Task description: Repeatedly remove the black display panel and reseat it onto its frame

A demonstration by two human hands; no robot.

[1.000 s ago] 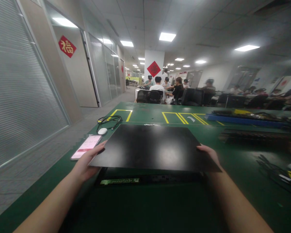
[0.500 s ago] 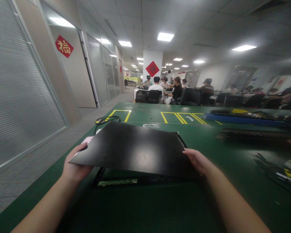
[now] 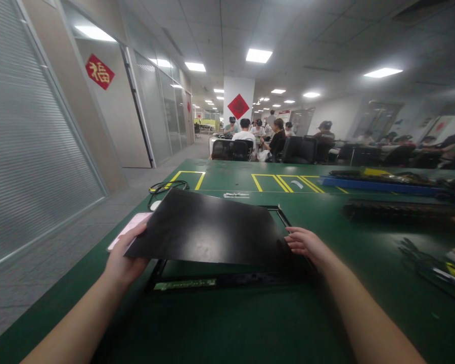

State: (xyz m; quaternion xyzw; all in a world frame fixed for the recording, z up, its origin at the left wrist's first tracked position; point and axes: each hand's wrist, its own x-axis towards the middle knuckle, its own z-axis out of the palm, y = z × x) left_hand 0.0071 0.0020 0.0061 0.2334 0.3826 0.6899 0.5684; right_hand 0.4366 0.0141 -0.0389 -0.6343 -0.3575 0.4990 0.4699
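Observation:
A thin black panel (image 3: 208, 227) is held over a black frame (image 3: 227, 278) that lies on the green table (image 3: 227, 328). My left hand (image 3: 123, 260) grips the panel's near left corner, thumb on top. My right hand (image 3: 307, 245) rests on the panel's right edge with fingers pressed against it. The panel tilts, its right side low on the frame and its left side raised. A green circuit strip (image 3: 185, 284) shows along the frame's near bar.
A pink phone (image 3: 127, 230), a white mouse (image 3: 155, 205) and a black cable (image 3: 167, 187) lie at the left. A blue tray (image 3: 379, 188), a dark bar (image 3: 398, 211) and loose tools (image 3: 436, 268) sit right. Seated people (image 3: 246, 136) work at far tables.
The panel has moved left and come down on its right side onto the frame. My right hand slid inward along the edge; the frame's far right corner now shows.

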